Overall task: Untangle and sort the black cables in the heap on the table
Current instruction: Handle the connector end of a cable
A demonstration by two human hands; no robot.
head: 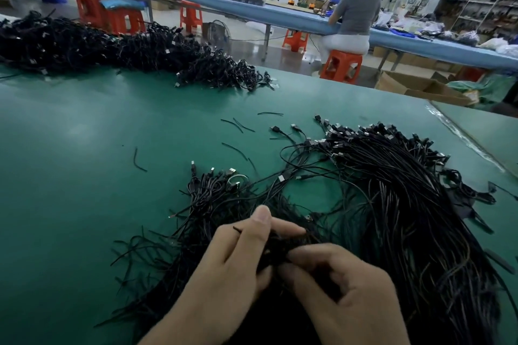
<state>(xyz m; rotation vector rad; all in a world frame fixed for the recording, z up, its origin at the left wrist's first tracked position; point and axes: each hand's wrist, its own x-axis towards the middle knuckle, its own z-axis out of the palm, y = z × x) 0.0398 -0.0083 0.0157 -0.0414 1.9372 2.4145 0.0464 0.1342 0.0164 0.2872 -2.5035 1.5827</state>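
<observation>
Head view.

Bench [84, 176]: smooth matte green mat, with a glossy tape strip [462, 134] along its right side.

Cable heap [406, 204]: sits at the near right of the bench and runs past the near edge. The leads are thin, black, round-jacketed and slightly shiny. On the right they lie roughly parallel in a curved sheaf; toward the middle they tangle into loops.

Plugs [350, 133]: fan out along the heap's far side, small black moulded bodies with bright metal tips.

Short black offcuts [238, 124]: wire-like and bent, scattered on bare mat beyond the heap.

Second heap [112, 45]: bigger and knotted, along the far left edge.

Left hand [232, 255]: over the heap's near-middle part. Fingers [286, 228] are curled round a bunch of leads, thumb up. A short black stub pokes out between two fingers.

Right hand [344, 288]: just beside the left. Thumb and forefinger tips pinch the same bunch, with the other fingers curled under.

Hard to read:
- The bunch between the hands is one black blur with no single lead separable, so I can't tell how many each hand grips.
- The heap's near part runs out of frame at the bottom.
- The background is soft. A person [358, 11] sits back-on at a blue bench [280, 15] on an orange plastic stool [340, 64], and a cardboard box [414, 87] is on the floor.
</observation>
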